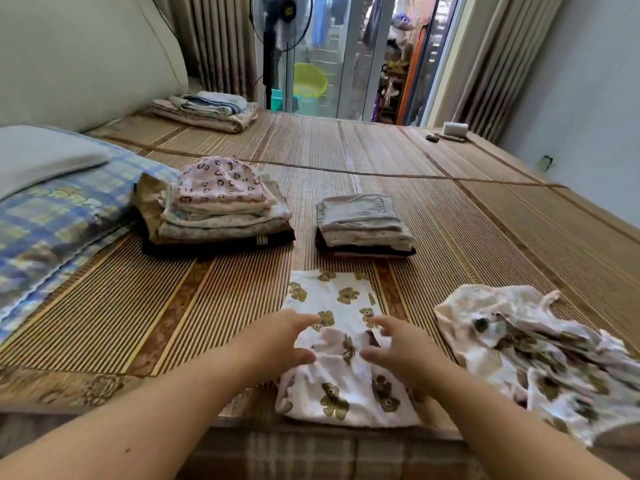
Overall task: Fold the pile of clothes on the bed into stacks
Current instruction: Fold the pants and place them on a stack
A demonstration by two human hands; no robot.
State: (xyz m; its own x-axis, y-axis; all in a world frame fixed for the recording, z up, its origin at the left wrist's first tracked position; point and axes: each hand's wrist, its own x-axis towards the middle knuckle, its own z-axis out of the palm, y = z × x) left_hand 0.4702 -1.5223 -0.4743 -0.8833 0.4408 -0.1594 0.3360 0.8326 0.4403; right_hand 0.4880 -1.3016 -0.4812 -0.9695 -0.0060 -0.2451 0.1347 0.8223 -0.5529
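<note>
Head view: the only camera, so every line below is read from it.
Left hand [277, 344]: fingers [304, 319] spread and loosely curved, thumb apart, pinching nothing.
Right hand [401, 351]: the same, with fingers [381, 322] splayed and nothing held; I cannot tell if either hand touches the cloth.
Garment [339, 296]: it lies on the mat [485, 220] right under your fingertips, flat beyond them and rumpled between your thumbs.
Step in hand: likely smoothing or folding this garment.
Doing it well: press the bunched middle flat first, sweeping outward from your thumbs. Then pinch both near corners together and fold away from you, so the edges meet squarely.
Pile [540, 358]: unfolded clothes lie just outside your right fingers, close enough to catch a sleeve, so keep that hand's sweep short.
Left stack [218, 209]: beyond and outside your left fingers, tall and uneven, so anything added may slide.
Mid stack [363, 223]: straight beyond your fingertips, lower and squarer; probably the easier drop.
Pillow [52, 216]: far outside your left fingers, clear of the work.
Far stack [207, 110]: well beyond both hands, by the fan [280, 15].
Obstruction: nothing lies between your fingers and the two near stacks.
</note>
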